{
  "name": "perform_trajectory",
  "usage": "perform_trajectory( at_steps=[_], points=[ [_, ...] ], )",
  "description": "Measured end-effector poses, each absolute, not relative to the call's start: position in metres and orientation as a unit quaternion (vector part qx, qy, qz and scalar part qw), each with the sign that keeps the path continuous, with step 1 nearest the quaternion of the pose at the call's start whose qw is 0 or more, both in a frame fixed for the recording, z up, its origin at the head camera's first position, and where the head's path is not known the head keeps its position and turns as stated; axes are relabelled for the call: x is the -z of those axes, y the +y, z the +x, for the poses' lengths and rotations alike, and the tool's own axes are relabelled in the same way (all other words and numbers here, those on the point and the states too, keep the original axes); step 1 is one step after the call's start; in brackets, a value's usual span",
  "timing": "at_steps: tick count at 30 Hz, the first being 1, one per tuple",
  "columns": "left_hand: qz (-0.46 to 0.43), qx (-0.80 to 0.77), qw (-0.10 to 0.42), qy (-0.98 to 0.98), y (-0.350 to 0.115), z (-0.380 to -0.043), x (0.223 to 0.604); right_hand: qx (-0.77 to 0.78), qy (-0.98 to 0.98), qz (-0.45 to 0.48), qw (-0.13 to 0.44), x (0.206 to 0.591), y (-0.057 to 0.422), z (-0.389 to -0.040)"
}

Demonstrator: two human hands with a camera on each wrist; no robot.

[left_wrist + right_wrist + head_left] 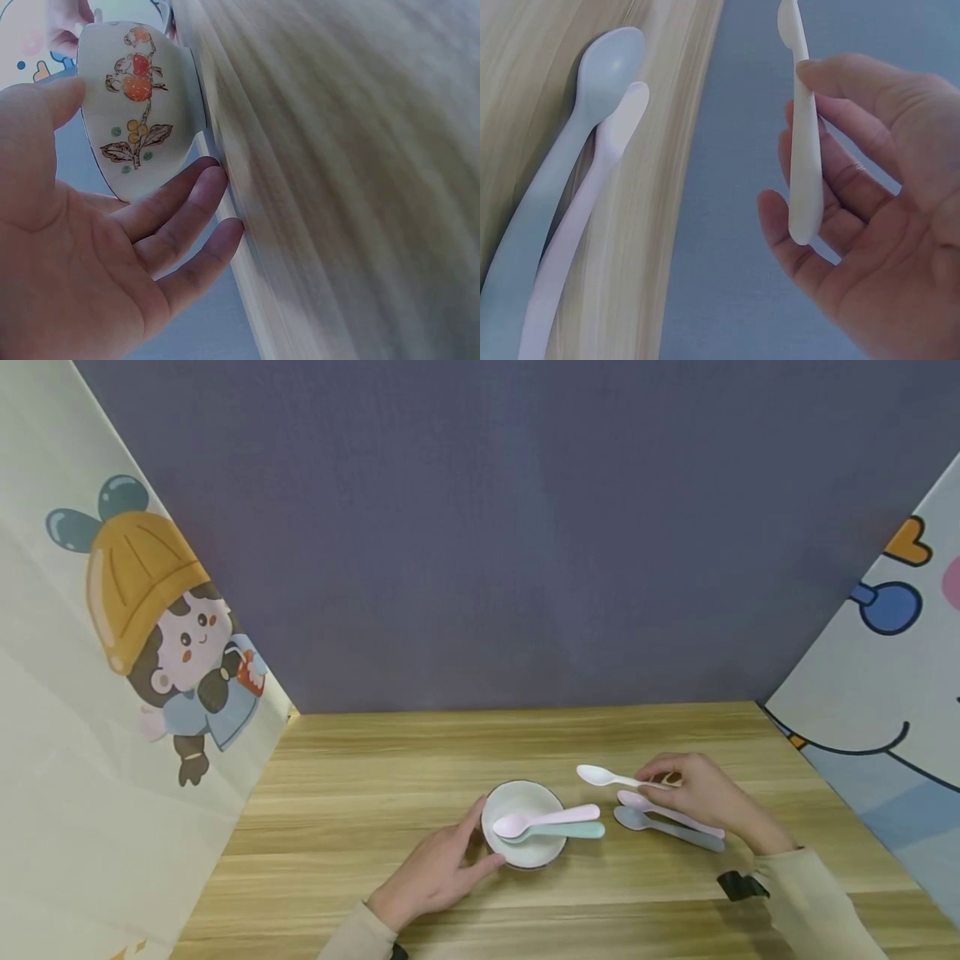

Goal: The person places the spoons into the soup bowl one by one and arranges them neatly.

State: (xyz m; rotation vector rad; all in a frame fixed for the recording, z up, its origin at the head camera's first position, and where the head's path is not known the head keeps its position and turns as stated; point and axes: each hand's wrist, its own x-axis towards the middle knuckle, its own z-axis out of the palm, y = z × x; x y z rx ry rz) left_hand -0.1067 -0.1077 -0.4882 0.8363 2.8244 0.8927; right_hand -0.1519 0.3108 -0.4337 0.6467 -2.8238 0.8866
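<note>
A white bowl [525,855] stands on the table, with fruit and leaves painted on its outer wall, as the left wrist view shows. My left hand [442,868] holds it from the left, thumb and fingers spread around its side. In the bowl lie a pink spoon [551,817] and a mint green spoon [570,831], their handles sticking out over the right rim. My right hand [705,789] pinches a white spoon [805,165] by its handle, above the table. Below that hand, a pale pink spoon [678,816] and a grey spoon [675,831] lie side by side.
The wooden table [375,760] ends at a dark blue-grey back panel [480,568]. Side panels with cartoon prints stand at the left [75,693] and right [840,693].
</note>
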Motion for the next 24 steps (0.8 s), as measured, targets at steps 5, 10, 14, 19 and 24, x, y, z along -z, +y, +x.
perform_trajectory(
  at_steps=[5, 10, 14, 19, 24],
  points=[
    [0.270, -0.291, 0.031, 0.918, -0.107, -0.107, 0.488, -0.290, -0.931, 0.215, 0.050, 0.430, 0.307, -0.153],
    [0.266, -0.287, 0.033, 0.920, -0.108, -0.108, 0.488, -0.291, -0.930, 0.219, 0.049, 0.425, 0.299, -0.153],
    [0.267, -0.287, 0.033, 0.919, -0.108, -0.108, 0.487, -0.292, -0.929, 0.222, 0.046, 0.424, 0.294, -0.153],
    [0.264, -0.284, 0.032, 0.921, -0.107, -0.108, 0.488, -0.300, -0.925, 0.228, 0.041, 0.424, 0.290, -0.153],
    [0.261, -0.284, 0.034, 0.922, -0.105, -0.108, 0.487, -0.314, -0.921, 0.229, 0.027, 0.424, 0.287, -0.152]
  ],
)
